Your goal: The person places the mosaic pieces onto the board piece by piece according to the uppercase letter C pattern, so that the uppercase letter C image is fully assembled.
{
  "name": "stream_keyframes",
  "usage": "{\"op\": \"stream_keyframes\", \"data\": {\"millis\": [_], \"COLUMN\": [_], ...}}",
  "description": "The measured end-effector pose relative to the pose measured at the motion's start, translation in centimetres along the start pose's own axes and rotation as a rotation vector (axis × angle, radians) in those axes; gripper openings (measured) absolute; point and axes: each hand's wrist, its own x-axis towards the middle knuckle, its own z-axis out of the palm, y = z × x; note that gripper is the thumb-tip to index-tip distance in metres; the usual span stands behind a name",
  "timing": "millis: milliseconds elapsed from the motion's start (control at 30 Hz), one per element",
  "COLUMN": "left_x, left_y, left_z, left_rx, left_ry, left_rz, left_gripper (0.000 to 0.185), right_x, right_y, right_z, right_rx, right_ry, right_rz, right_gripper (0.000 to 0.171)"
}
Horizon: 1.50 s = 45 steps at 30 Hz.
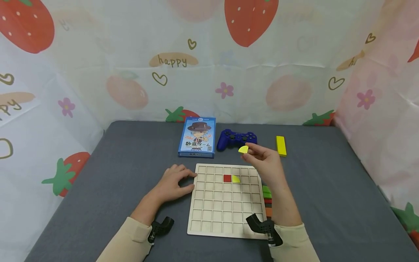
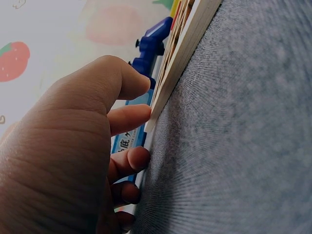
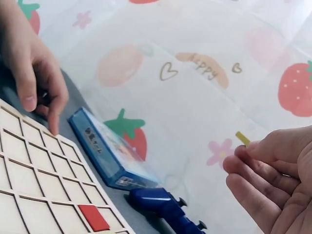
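Observation:
A pale wooden grid board (image 1: pixel 212 205) lies flat on the grey tabletop. In its upper rows, a red square tile (image 1: pixel 227 178) sits beside a yellow quarter-round tile (image 1: pixel 235 179). My right hand (image 1: pixel 268 165) is raised over the board's far right corner and pinches another yellow quarter-round tile (image 1: pixel 243 149) between thumb and fingers. Only the thin edge of that tile (image 3: pixel 242 138) shows in the right wrist view. At the board's left edge, my left hand (image 1: pixel 173 183) touches the rim with thumb and index finger, its other fingers loosely bent.
Behind the board lie a blue game box (image 1: pixel 196 140) and a dark blue game controller (image 1: pixel 232 138). A yellow bar (image 1: pixel 280 146) is farther right. Green pieces (image 1: pixel 266 191) and an orange piece (image 1: pixel 268 211) show by the board's right edge, partly behind my right forearm. A strawberry-print curtain (image 1: pixel 245 83) hangs behind.

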Motion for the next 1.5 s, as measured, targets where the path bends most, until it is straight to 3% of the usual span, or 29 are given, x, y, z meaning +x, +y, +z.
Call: {"op": "stream_keyframes", "data": {"millis": [167,333,667,800,1233,1500], "left_x": [0.0,0.0,0.1,0.1,0.0,0.0], "left_y": [0.0,0.1,0.1,0.1,0.0,0.0], "left_z": [0.0,-0.1,-0.1,-0.1,0.0,0.1], "left_rx": [-0.002,-0.003,0.002,0.004,0.026,0.020], "left_ry": [-0.010,-0.008,-0.014,-0.011,0.001,0.004], "left_rz": [-0.009,-0.004,-0.013,-0.012,0.003,0.013], "left_gripper": [0.032,0.032,0.032,0.032,0.032,0.032], "right_x": [0.1,0.2,0.5,0.6,0.4,0.2], "right_y": [0.4,0.8,2.2,2.8,4.3,4.5], "right_z": [1.0,2.2,4.2,4.9,6.3,6.6], "right_rx": [-0.190,-0.312,-0.385,-0.413,-0.574,-0.606], "right_ry": [-0.028,-0.044,-0.141,-0.188,-0.229,-0.237], "right_rz": [-0.062,-0.118,0.056,0.086,0.054,0.056], "right_gripper": [0.041,0.038,0.038,0.037,0.033,0.033]}}
